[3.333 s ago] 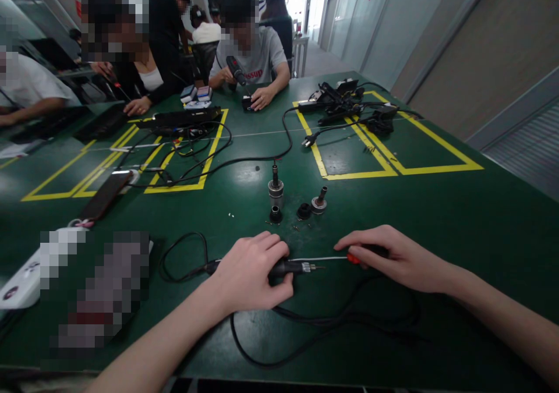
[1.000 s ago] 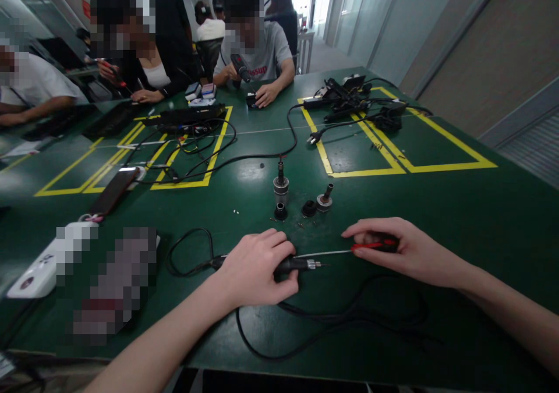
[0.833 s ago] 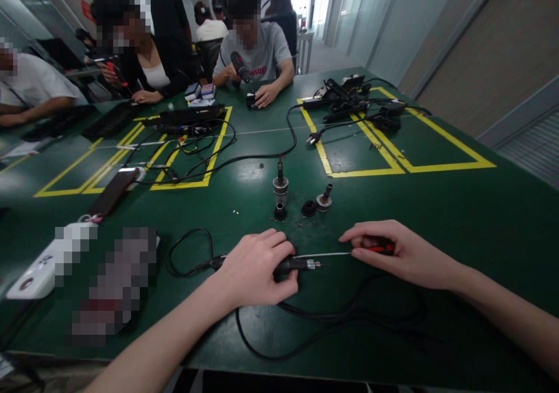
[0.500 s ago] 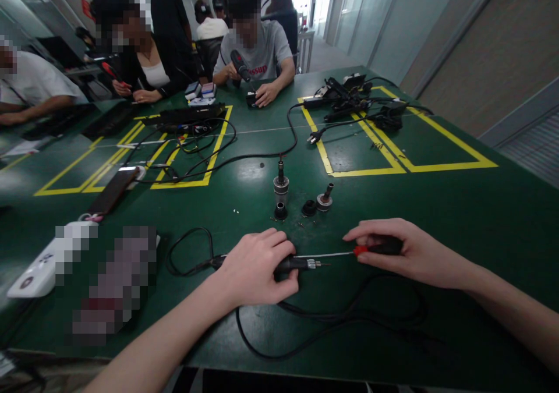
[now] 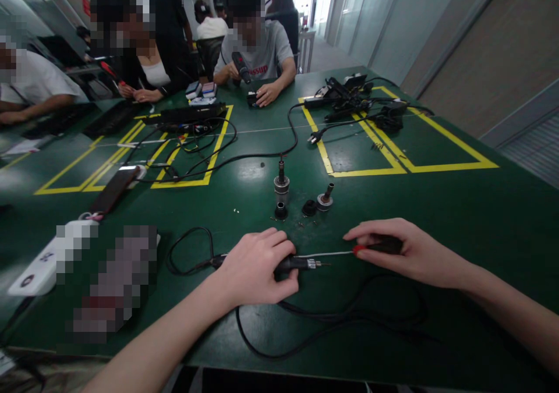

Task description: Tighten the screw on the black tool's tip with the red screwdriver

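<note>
My left hand (image 5: 262, 265) is wrapped over a black corded handle (image 5: 297, 263) lying low on the green table. A ridged metal collar and a thin metal tip stick out of its right end, and a black cord leaves it on the left. In my right hand (image 5: 406, 253), thumb and fingers close round the red and black grip of a screwdriver (image 5: 378, 247). The screwdriver's thin shaft points left, and its tip is hidden behind my left hand. Beyond the hands stand a metal cylindrical part (image 5: 282, 186), a black cup-like piece (image 5: 310, 208) and a stemmed metal part (image 5: 325, 198).
Black cable (image 5: 279, 355) loops near the front edge. At left lie a white power strip (image 5: 32, 271), a blurred-out long object (image 5: 113, 282) and a dark phone-like slab (image 5: 117, 189). Tangled black adapters (image 5: 349, 99) sit at back right. Across the table, a person holds a power drill (image 5: 241, 67).
My hands stay almost where they were. The screwdriver's grip looks slightly turned in my right hand. Across the table, the person's drill has shifted a little.
</note>
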Demonstrator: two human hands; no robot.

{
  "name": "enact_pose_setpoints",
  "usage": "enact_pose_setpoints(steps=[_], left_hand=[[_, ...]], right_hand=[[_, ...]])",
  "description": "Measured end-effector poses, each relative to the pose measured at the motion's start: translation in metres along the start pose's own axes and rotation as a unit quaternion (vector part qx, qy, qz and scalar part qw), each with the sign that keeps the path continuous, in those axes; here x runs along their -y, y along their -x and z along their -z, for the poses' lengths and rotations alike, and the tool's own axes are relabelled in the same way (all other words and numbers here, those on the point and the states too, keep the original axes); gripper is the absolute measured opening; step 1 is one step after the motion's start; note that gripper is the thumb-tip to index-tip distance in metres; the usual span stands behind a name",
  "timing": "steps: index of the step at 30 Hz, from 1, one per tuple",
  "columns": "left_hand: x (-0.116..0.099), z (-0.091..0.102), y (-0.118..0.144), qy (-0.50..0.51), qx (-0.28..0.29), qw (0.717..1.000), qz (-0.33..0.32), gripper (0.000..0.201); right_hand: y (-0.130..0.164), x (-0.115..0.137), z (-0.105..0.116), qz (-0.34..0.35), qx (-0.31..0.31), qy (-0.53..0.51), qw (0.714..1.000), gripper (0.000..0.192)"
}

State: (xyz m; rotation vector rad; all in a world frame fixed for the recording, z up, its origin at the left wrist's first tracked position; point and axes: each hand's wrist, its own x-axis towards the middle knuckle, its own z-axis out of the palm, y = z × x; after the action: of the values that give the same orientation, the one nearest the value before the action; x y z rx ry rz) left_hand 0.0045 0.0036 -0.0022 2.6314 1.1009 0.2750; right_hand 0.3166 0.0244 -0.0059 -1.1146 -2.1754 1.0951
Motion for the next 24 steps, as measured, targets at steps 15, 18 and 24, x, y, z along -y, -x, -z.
enact_pose_setpoints(steps=[15,18,24], left_hand=[[0.001,0.000,0.000,0.002,-0.004,1.000,-0.004,0.008],[0.001,-0.001,0.000,0.004,-0.005,1.000,-0.007,0.009],[0.001,0.000,0.000,0.003,-0.008,1.000,-0.005,0.009]], right_hand=[[0.002,0.000,-0.002,0.009,0.014,0.010,1.000,0.028],[0.002,0.001,-0.002,0.012,0.010,0.010,1.000,0.025],[0.003,-0.009,-0.010,0.054,0.011,0.053,0.997,0.037]])
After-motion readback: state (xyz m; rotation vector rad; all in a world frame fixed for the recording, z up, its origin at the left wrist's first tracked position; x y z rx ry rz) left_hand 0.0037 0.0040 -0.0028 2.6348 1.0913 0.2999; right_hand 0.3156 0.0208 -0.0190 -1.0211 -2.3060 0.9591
